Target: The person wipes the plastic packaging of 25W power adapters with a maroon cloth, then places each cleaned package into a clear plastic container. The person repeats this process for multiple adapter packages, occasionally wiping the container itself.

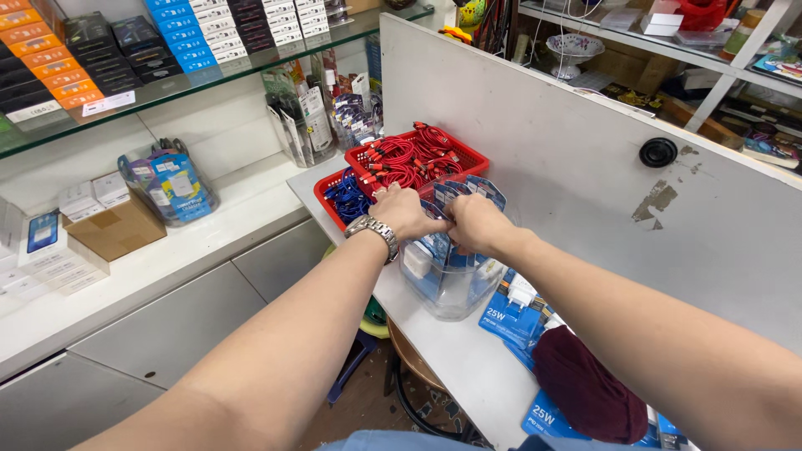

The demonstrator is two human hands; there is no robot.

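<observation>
At the centre of your view, on the white surface (pixel 451 351): one clear plastic tub (pixel 447 288), upright, packed with blue blister-carded chargers (pixel 455 196) standing on edge so the cards file in a row. Your left hand (pixel 405 210), steel watch (pixel 373 230) at the wrist, and your right hand (pixel 474 224) meet over the tub's mouth, fingers curled narrow and pinching the card tops, seemingly to keep the stack upright. At 12 o'clock, touching the tub: red basket (pixel 468 154) of red cables, a second basket with blue cables (pixel 347 196) at 11. At 5 o'clock: loose charger packs (pixel 510 321) lying flat, maroon cloth (pixel 585 388) over them.
</observation>
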